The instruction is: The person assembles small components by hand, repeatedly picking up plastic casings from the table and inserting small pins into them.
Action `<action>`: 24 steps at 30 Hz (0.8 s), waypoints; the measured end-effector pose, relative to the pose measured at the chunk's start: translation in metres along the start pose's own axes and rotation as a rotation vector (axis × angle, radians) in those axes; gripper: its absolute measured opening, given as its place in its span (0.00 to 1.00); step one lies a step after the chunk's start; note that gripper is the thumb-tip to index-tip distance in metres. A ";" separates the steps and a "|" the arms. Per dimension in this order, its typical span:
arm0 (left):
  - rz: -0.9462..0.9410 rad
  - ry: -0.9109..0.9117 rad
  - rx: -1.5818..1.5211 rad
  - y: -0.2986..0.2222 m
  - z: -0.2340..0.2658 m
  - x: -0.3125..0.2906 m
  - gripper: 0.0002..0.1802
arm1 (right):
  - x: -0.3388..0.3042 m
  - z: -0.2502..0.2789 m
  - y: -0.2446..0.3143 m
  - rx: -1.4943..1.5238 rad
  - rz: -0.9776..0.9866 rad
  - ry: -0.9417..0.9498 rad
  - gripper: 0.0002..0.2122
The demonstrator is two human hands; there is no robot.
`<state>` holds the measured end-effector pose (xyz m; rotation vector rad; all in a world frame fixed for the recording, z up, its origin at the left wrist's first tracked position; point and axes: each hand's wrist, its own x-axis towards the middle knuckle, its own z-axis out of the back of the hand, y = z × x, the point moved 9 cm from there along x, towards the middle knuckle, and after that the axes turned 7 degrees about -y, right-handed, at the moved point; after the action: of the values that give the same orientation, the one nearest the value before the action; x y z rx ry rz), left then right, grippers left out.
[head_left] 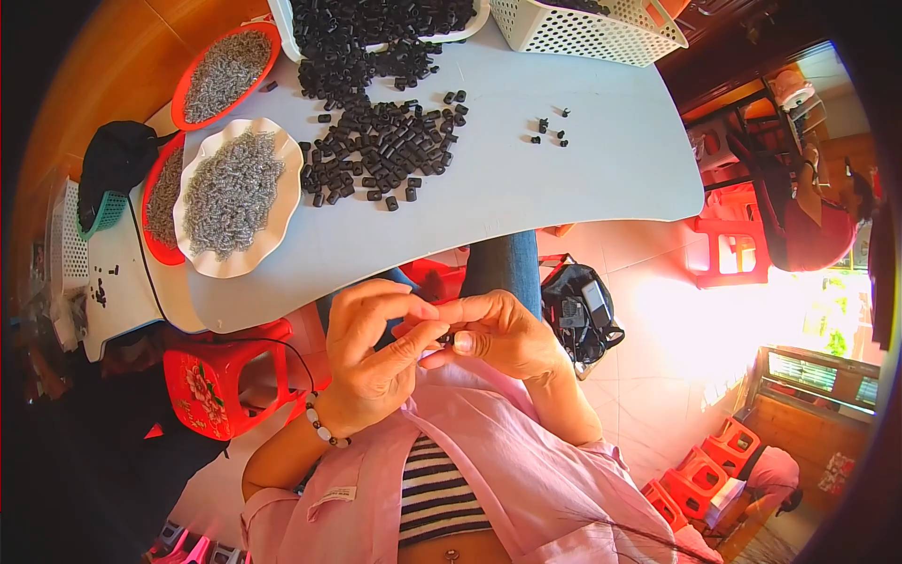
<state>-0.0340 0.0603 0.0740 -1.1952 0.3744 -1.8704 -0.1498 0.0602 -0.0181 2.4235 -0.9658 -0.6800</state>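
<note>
My left hand (pixel 374 352) and my right hand (pixel 512 340) meet in front of my chest, below the table's near edge. Their fingertips are pinched together around a small black plastic piece (pixel 447 339), mostly hidden by the fingers. A beaded bracelet (pixel 324 430) circles my left wrist. Beyond my hands, loose black plastic pieces (pixel 381 150) lie heaped on the pale table (pixel 564 188). Left of that heap stands a wavy-rimmed white plate (pixel 289 202) full of small metal springs (pixel 230 197).
Red bowls (pixel 180 103) of springs sit behind the plate. A white tray (pixel 479 23) of black parts and a perforated white basket (pixel 583 38) stand at the far edge. Several black pieces (pixel 543 125) lie apart on the right. Red stools (pixel 225 381) and another person (pixel 813 221) are around.
</note>
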 end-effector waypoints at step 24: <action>0.055 -0.070 -0.113 0.020 -0.004 0.007 0.19 | 0.017 -0.005 0.018 -0.159 0.154 -0.190 0.12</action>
<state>-0.0285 0.0418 0.0633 -1.3095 0.4752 -1.7749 -0.1450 0.0369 -0.0083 2.1509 -1.1139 -0.9075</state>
